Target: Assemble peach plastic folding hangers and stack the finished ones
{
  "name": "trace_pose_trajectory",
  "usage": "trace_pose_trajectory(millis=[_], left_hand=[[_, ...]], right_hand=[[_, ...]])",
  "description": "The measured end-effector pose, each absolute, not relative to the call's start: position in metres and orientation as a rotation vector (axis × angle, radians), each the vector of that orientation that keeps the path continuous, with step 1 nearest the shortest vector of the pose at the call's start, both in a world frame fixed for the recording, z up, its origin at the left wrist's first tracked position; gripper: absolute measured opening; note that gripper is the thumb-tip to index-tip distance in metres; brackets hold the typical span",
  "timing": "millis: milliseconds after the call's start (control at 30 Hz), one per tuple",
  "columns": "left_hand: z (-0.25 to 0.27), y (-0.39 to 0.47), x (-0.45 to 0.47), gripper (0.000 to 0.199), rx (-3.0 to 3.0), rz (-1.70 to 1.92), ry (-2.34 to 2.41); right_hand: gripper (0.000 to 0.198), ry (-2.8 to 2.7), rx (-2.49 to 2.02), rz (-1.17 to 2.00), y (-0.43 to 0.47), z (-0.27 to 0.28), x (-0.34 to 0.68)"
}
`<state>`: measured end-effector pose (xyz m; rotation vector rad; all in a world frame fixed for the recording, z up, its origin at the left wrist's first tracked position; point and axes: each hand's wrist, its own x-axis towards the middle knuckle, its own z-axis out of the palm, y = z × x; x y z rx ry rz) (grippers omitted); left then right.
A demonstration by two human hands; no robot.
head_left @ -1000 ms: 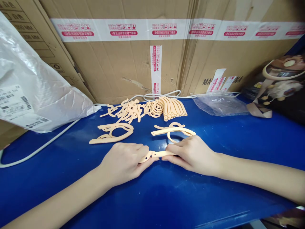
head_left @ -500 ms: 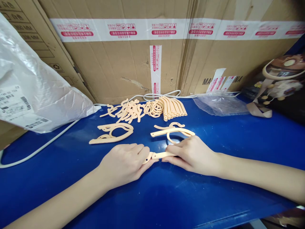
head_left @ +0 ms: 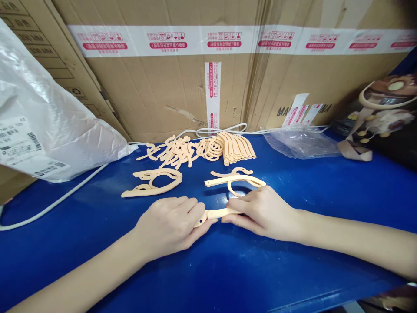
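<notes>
Low over the blue table, my left hand [head_left: 174, 221] is closed around a cream plastic hanger piece [head_left: 200, 219] with a dark hole near its end. My right hand [head_left: 265, 215] pinches a cream hanger arm [head_left: 220, 213], whose holed end meets the other piece between my hands. Most of both pieces is covered by fingers. Just beyond my right hand lie another hanger arm [head_left: 224, 180], a hook piece [head_left: 246, 171] and a ring-shaped part [head_left: 232, 190]. Beyond my left hand, a folded hanger [head_left: 163, 189] rests on the table.
At the back are a jumbled heap of hanger hooks [head_left: 182, 150] and a stack of hanger arms [head_left: 236, 148]. Cardboard boxes [head_left: 156, 87] stand behind them. A white plastic parcel [head_left: 58, 117] and cable [head_left: 61, 208] lie left, a clear bag [head_left: 302, 143] right.
Almost nothing differs. The joined ends between my hands have shifted very slightly, and both hands keep their grip.
</notes>
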<state>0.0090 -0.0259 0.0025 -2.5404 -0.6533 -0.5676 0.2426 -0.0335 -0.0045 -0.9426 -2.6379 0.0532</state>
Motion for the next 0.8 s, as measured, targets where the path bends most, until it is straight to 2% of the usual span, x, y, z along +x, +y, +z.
trace_pose_trajectory(millis=[233, 567, 800], left_hand=[[0.004, -0.026, 0.010, 0.040, -2.662, -0.594, -0.740], [0.015, -0.036, 0.014, 0.035, -3.288, -0.570, -1.574], [0.014, -0.026, 0.010, 0.042, -3.374, -0.631, -1.727]], right_hand=[[0.041, -2.614, -0.935, 0.023, -0.033, -0.004, 0.243], [0.040, -2.658, -0.822, 0.035, -0.033, -0.002, 0.243], [0.035, -2.498, -0.732, -0.120, -0.035, 0.000, 0.244]])
